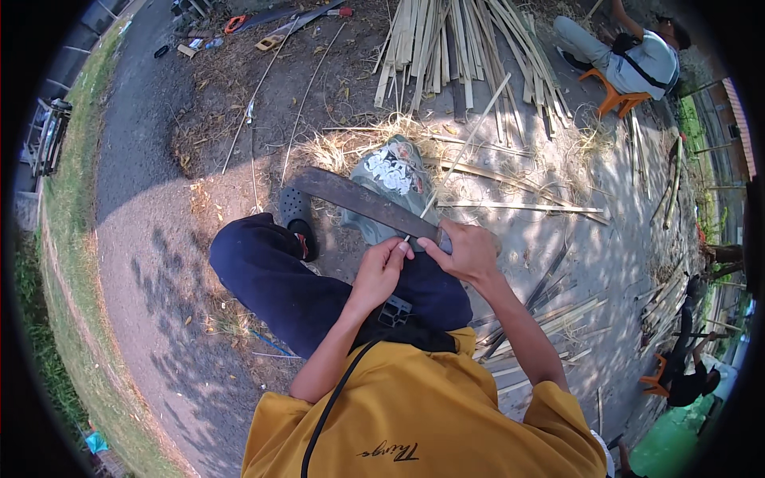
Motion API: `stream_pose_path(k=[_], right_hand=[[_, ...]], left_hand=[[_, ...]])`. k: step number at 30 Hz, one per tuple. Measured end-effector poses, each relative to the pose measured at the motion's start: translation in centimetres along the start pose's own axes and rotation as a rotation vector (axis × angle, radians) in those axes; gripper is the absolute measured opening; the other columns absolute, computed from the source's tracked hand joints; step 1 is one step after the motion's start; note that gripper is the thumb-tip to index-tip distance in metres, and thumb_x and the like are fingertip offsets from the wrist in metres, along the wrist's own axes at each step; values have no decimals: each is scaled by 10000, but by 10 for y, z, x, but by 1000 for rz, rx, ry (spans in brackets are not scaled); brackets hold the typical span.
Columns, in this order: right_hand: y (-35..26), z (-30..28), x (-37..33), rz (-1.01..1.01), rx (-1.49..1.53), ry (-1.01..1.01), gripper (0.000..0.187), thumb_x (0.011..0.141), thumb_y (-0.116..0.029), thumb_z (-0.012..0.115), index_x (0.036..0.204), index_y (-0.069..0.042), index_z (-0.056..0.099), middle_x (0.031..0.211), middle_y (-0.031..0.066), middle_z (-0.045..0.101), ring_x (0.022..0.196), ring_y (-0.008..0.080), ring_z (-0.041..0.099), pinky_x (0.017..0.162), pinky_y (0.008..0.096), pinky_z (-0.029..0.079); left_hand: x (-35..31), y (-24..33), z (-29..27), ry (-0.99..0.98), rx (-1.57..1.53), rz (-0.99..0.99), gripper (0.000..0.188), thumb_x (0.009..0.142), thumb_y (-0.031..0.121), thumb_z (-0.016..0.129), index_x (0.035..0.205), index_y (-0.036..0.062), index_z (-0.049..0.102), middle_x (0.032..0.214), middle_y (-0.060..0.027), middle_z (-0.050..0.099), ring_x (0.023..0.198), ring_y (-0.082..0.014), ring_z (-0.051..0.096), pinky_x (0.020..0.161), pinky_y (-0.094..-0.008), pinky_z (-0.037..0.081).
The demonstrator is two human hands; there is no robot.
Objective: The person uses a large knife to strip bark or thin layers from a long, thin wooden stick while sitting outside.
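My right hand point(468, 253) is closed round the handle of a machete, its thumb pointing toward the left hand. The machete's broad dark blade point(358, 201) reaches up and left across my lap. A thin pale bamboo strip point(470, 143) slants away to the upper right, and the blade crosses in front of its near end. That near end is pinched by my left hand point(378, 273), close beside my right thumb. Beneath the blade, a grey-green cloth with a white print point(390, 175) is spread over my right leg.
A large pile of split bamboo strips point(446, 48) lies ahead; more strips point(558, 323) lie at my right. Pale shavings point(331, 151) surround the cloth. Saws point(291, 30) rest far left. One person sits on an orange stool point(617, 97) at upper right, another at lower right.
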State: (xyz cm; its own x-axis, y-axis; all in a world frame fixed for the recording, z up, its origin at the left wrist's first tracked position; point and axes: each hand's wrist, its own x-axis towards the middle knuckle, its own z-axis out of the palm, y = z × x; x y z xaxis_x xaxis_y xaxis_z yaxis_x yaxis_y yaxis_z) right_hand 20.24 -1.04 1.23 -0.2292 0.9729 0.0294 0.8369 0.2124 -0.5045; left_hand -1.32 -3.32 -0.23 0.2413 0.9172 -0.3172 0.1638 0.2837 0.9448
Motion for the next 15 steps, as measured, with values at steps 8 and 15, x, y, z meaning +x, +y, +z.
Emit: stream_pose_path(k=[8,15], right_hand=[[-6,4,23,-70,45,42,616,944,-644,705,951,-28,716,666,204,693,615,406,720,571,492,564],[-14,13,55,-87,41,62,582,948,-623,714,965,-41,711,664,193,685,613,394,711,572,475,552]], left_hand=[[4,17,-12,122,106,9,279,1103,185,563,934,-4,681,619,-40,489,596,-103,433,562,-347,354],[29,10,-32,179,98,59,303,1104,213,564,928,-2,683,645,-43,516,620,-107,442,576,-347,359]])
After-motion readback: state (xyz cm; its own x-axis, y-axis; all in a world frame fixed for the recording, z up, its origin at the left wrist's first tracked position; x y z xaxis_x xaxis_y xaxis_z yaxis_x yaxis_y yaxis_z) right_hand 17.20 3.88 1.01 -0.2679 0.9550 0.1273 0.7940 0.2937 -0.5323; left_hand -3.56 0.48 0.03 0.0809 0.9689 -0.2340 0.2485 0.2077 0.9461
